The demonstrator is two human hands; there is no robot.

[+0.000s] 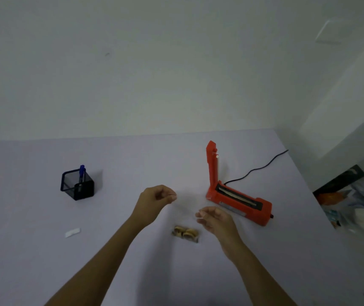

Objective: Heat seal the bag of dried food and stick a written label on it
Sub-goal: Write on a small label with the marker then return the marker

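Two hands are raised over one pale table (33,261). The left hand (154,200) has its fingers curled in, with thumb and forefinger pinched together at their tips. The right hand (215,217) is curled the same way, its fingertips pinched and pointing toward the left hand. Between the two sets of fingertips hangs one clear bag (185,208). It is hard to make out, though each hand seems to hold one upper corner of it. At the bottom of the bag, below and between the fingers, sits one small cluster of dried food (185,233), tan and yellowish; the pieces are too blurred to count.

One red sealer (238,200) lies just beyond the right fingertips, to their right. Its lid stands upright and open, and its base runs away toward the right. One black cord (258,168) runs from behind it to the far right edge of the table.

One black mesh holder (77,184) stands well to the left of the left fingers, with one blue pen (81,173) upright in it. One small white label (72,232) lies flat on the table, left of and nearer than the left fingers, well apart from the bag.

Off the table's right edge lies a blurred heap of objects (348,199), dark, orange and white; their number cannot be told.
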